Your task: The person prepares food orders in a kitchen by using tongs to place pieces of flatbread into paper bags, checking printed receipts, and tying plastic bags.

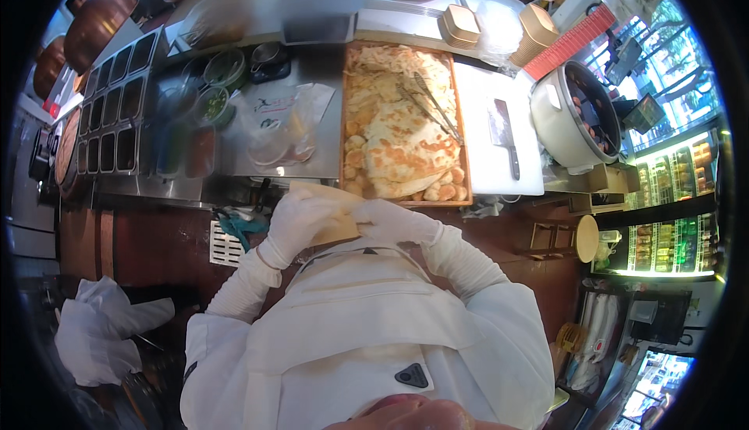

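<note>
My left hand [307, 216], in a white glove, grips the left part of a brown paper bag or sheet [333, 231] in front of my apron. On the paper's right edge my right hand [389, 219], gloved too, has its fingers closed. Whether the paper holds anything cannot be told. Just beyond my hands lies a wooden tray [467, 166] with large browned flatbreads [404, 149], small round baked pieces [447, 190] and shredded pieces at the far end. Metal tongs [436, 102] rest on the flatbread. To its right, a cleaver [502, 131] lies on a white cutting board [477, 93].
Left of the tray are plastic bags [284, 131], a tub of chopped greens [215, 105] and metal containers [111, 105]. A large round cooker [553, 120] stands right of the board. Stacked cartons [462, 23] line the back shelf. A stool [586, 238] stands at right.
</note>
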The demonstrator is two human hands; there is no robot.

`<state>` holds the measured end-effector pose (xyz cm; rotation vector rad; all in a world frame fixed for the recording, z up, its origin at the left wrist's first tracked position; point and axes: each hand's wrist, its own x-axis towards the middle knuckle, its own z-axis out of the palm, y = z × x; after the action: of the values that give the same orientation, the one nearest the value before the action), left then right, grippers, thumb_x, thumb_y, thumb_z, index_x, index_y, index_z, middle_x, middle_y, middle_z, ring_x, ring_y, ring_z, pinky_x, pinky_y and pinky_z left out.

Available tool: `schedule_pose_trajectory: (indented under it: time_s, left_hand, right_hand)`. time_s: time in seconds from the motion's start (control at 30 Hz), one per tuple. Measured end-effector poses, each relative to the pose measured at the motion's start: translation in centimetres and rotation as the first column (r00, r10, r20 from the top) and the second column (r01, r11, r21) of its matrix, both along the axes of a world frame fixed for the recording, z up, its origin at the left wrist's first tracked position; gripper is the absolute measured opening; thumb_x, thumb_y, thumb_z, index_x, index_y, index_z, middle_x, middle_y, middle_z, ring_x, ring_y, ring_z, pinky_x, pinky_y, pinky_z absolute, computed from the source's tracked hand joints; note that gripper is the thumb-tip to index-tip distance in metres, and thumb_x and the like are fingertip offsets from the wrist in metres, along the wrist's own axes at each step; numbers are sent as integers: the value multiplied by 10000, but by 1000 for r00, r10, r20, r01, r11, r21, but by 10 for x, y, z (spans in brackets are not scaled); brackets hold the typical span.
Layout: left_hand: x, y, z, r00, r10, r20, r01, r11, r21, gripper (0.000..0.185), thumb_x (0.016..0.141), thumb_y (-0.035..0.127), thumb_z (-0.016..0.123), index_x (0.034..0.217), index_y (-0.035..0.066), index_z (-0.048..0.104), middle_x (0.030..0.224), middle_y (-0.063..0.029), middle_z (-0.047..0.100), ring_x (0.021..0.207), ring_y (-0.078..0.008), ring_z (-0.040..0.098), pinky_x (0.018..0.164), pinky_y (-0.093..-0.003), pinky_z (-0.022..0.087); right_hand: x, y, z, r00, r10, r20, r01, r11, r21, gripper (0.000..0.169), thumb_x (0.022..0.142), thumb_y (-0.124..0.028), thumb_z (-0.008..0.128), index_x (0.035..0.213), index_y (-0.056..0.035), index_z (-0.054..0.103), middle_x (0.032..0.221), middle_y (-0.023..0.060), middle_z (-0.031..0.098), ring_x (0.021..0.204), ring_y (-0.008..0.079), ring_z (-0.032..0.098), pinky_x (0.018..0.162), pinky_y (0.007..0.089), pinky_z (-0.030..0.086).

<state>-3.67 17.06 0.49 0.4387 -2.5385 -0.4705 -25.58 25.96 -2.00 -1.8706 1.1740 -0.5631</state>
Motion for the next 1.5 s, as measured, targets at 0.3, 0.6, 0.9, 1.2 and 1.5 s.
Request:
schedule_pose_trajectory:
  time_s: [0.3, 0.6, 0.9, 1.2, 1.5]
  left_hand:
    - [-52, 2, 36, 900, 436, 4, -434, 895, -105, 298, 766, 72, 649, 1051, 151, 686, 947, -4, 643, 810, -253, 618, 660, -332, 511]
    - [-123, -19, 49, 814, 560, -154, -412, 744, 526, 187, 830, 17, 613, 1014, 14, 642, 940, -73, 627, 833, -164, 634, 702, -260, 502]
    - [-156, -58, 41, 766, 620, -170, -420, 682, 598, 105, 839, 71, 639, 909, -6, 625, 843, -83, 608, 740, -168, 607, 671, -253, 470]
    - [-182, -89, 48, 816, 572, -87, -490, 763, 421, 203, 790, 163, 693, 931, 35, 623, 904, -98, 616, 845, -254, 596, 744, -328, 471]
    - [-180, -118, 25, 808, 573, -136, -461, 760, 458, 256, 775, 224, 711, 960, 58, 651, 895, -106, 641, 842, -262, 619, 747, -324, 483]
  right_hand:
    - [-229, -62, -70, 401, -893, -206, 883, 436, -171, 262, 806, -162, 649, 1022, -13, 659, 921, 180, 682, 836, 277, 669, 742, 357, 522]
    - [-299, -110, -177, 596, -624, -505, 645, 747, -162, 393, 716, -230, 719, 985, 16, 573, 899, 224, 655, 852, 385, 644, 768, 418, 508]
    - [-303, -106, -73, 535, -757, -375, 837, 534, 117, 482, 740, -266, 697, 1086, 32, 541, 900, 221, 655, 855, 341, 649, 787, 423, 497]
    - [-342, -137, -139, 378, -593, -711, 659, 712, -243, 437, 811, -409, 673, 970, -2, 648, 861, 215, 673, 817, 366, 652, 752, 442, 505]
    - [-307, -103, -75, 574, -740, -350, 819, 521, 240, 306, 909, -326, 601, 928, -21, 583, 549, 95, 545, 389, 205, 525, 369, 340, 424]
